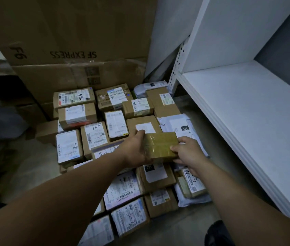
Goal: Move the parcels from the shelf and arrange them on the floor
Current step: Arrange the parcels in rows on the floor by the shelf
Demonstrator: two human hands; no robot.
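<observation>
Grey floor (pixel 176 229) held rows of labelled cardboard parcels (pixel 77 115); left hand (pixel 137 150) and right hand (pixel 188 153) gripped a tape-wrapped brown box (pixel 162 144) between them.

big carton (pixel 66 23): top cut off | grey shape (pixel 5 123): blurred | parcel labels (pixel 96 136): unreadable

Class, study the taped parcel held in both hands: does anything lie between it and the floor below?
Yes. Under the taped parcel lie a labelled brown box and a white mailer bag, already on the floor. Bare floor shows to the right, beside the shelf.
</observation>
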